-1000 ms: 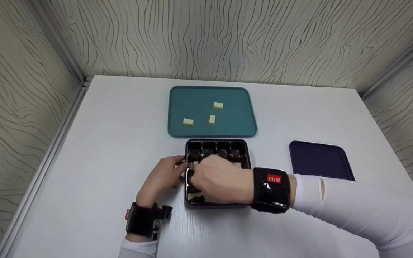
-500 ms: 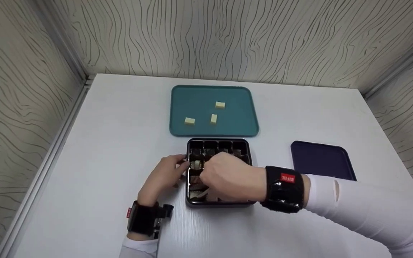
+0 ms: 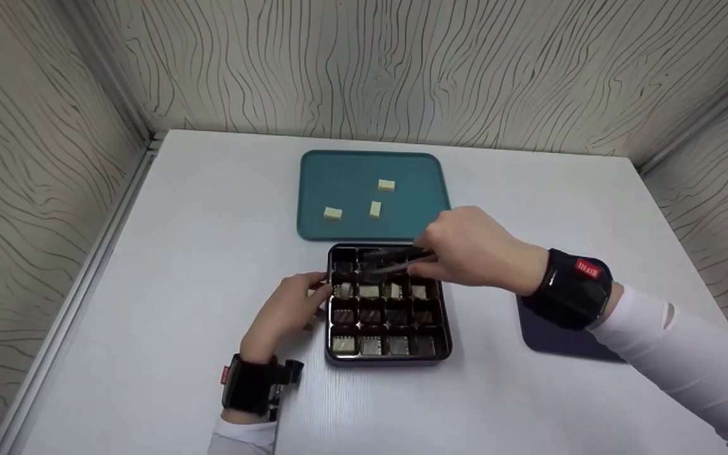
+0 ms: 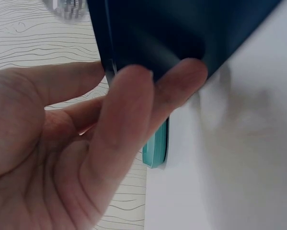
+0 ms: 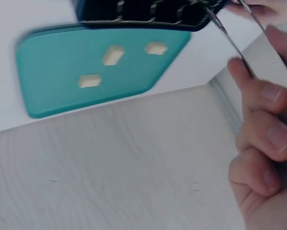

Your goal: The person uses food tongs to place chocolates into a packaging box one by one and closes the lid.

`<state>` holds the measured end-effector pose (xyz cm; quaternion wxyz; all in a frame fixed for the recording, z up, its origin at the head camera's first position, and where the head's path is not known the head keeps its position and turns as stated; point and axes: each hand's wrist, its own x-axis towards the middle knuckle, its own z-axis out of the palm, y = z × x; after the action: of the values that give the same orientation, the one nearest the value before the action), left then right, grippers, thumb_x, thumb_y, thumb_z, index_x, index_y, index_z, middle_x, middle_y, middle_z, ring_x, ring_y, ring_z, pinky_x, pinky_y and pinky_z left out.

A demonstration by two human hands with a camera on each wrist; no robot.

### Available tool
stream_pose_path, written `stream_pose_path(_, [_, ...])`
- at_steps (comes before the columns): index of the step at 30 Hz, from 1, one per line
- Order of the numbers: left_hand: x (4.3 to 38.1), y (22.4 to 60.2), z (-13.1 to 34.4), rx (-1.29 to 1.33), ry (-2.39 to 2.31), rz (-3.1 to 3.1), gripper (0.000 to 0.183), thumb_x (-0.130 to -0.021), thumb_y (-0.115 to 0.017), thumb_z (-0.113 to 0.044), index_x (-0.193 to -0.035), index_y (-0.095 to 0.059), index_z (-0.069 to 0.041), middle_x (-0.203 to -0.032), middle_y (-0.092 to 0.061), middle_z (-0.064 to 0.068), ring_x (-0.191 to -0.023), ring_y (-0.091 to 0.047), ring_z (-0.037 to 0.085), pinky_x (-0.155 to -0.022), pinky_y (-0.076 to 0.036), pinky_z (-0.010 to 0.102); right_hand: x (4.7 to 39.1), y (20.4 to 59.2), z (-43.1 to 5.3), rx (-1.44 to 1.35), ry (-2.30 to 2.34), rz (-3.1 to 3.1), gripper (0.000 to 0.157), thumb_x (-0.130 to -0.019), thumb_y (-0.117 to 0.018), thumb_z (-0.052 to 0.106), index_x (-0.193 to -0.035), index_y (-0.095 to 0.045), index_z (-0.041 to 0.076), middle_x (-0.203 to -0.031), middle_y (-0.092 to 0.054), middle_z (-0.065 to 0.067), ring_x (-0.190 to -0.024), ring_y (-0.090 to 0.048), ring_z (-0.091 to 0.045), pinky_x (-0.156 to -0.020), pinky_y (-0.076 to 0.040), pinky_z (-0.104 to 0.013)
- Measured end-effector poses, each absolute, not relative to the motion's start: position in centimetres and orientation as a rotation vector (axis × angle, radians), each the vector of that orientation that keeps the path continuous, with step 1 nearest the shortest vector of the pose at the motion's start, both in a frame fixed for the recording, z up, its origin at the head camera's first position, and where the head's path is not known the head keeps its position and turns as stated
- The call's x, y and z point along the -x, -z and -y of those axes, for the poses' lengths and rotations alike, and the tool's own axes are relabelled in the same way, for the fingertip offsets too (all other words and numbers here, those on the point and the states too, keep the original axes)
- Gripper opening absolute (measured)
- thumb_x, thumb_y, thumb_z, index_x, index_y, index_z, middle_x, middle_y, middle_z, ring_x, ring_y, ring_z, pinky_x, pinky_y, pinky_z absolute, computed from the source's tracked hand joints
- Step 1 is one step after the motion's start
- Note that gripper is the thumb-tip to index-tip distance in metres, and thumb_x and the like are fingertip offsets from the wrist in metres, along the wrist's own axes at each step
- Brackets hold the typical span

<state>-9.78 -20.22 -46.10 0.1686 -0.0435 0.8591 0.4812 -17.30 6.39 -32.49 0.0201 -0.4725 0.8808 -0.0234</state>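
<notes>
My right hand grips metal tongs, held low over the back compartments of a black divided box. The arms of the tongs stand apart, and nothing shows between them. Pale cream pieces lie in the box's second row from the back. Brown pieces sit in the row in front, while the nearest row has a pale piece at its left end. At the box's left wall is my left hand, its fingertips touching the outer wall and rim.
Behind the box lies a teal tray with three cream blocks spread on it. A dark purple tray is on the right, partly hidden under my right forearm. Patterned walls border the white table.
My right hand has moved from over the middle of the box to its back right, uncovering the rows and the tongs. The left hand keeps its place.
</notes>
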Motion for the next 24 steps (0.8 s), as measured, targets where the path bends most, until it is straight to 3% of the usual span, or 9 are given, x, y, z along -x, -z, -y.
stream_pose_path(3, [9.8, 46.2, 20.3, 0.133, -1.366, -2.441, 0.041, -0.108, -0.056, -0.021, -0.145, -0.061, -0.003, -0.134, -0.072, 0.017, -0.077, -0.072, 0.017, -0.061, -0.060, 0.031, 19.4, 33.6, -6.3, 1.397, 0.115, -2.809, 0.048, -0.091, -0.080, 0.035, -0.059, -0.051, 0.014, -0.054, -0.033, 0.009, -0.050, -0.034, -0.008, -0.049, -0.027, -0.024])
stream_pose_path(6, [9.8, 46.2, 20.2, 0.139, -1.367, -2.432, 0.044, -0.108, -0.056, -0.022, -0.148, -0.059, -0.003, -0.136, -0.071, 0.017, -0.078, -0.072, 0.018, -0.061, -0.061, 0.033, 21.5, 34.9, -6.0, 1.310, 0.121, -2.864, 0.040, -0.093, -0.079, 0.037, -0.065, -0.066, 0.011, -0.054, -0.048, 0.004, -0.051, -0.042, -0.011, -0.049, -0.032, -0.025])
stream_pose_path(12, [9.8, 46.2, 20.3, 0.131, -1.364, -2.441, 0.044, -0.108, -0.056, -0.022, -0.148, -0.058, -0.002, -0.139, -0.069, 0.018, -0.081, -0.073, 0.019, -0.064, -0.061, 0.033, 25.3, 37.0, -4.6, 1.161, 0.109, -2.871, 0.035, -0.095, -0.076, 0.041, -0.091, -0.084, 0.007, -0.066, -0.072, -0.006, -0.055, -0.050, -0.014, -0.052, -0.034, -0.024])
stream_pose_path(18, [9.8, 46.2, 20.3, 0.133, -1.362, -2.443, 0.043, -0.108, -0.056, -0.022, -0.147, -0.060, -0.002, -0.136, -0.071, 0.018, -0.076, -0.072, 0.020, -0.062, -0.061, 0.034, 27.5, 38.1, -1.6, 1.124, 0.117, -2.833, 0.038, -0.096, -0.075, 0.040, -0.080, -0.079, 0.007, -0.065, -0.067, -0.007, -0.056, -0.046, -0.015, -0.055, -0.033, -0.025])
stream_pose_path(19, [9.8, 46.2, 20.3, 0.132, -1.365, -2.442, 0.042, -0.108, -0.056, -0.021, -0.146, -0.061, -0.003, -0.135, -0.071, 0.018, -0.075, -0.072, 0.019, -0.062, -0.060, 0.033, 27.7, 38.3, -1.1, 1.119, 0.112, -2.833, 0.037, -0.096, -0.076, 0.040, -0.077, -0.078, 0.007, -0.065, -0.068, -0.007, -0.056, -0.048, -0.015, -0.055, -0.038, -0.026])
stream_pose_path(22, [9.8, 46.2, 20.3, 0.126, -1.370, -2.440, 0.040, -0.108, -0.056, -0.021, -0.144, -0.062, -0.003, -0.132, -0.073, 0.017, -0.072, -0.071, 0.018, -0.060, -0.059, 0.032, 28.3, 38.8, 0.1, 1.090, 0.094, -2.822, 0.044, -0.097, -0.076, 0.038, -0.064, -0.063, 0.011, -0.056, -0.049, 0.000, -0.054, -0.039, -0.012, -0.055, -0.033, -0.026])
stream_pose_path(24, [9.8, 46.3, 20.3, 0.117, -1.357, -2.452, 0.041, -0.108, -0.056, -0.021, -0.145, -0.061, -0.003, -0.133, -0.072, 0.017, -0.070, -0.070, 0.017, -0.059, -0.058, 0.030, 28.5, 39.0, 0.6, 1.072, 0.098, -2.817, 0.041, -0.097, -0.075, 0.037, -0.067, -0.068, 0.009, -0.059, -0.057, -0.004, -0.055, -0.050, -0.017, -0.057, -0.045, -0.029])
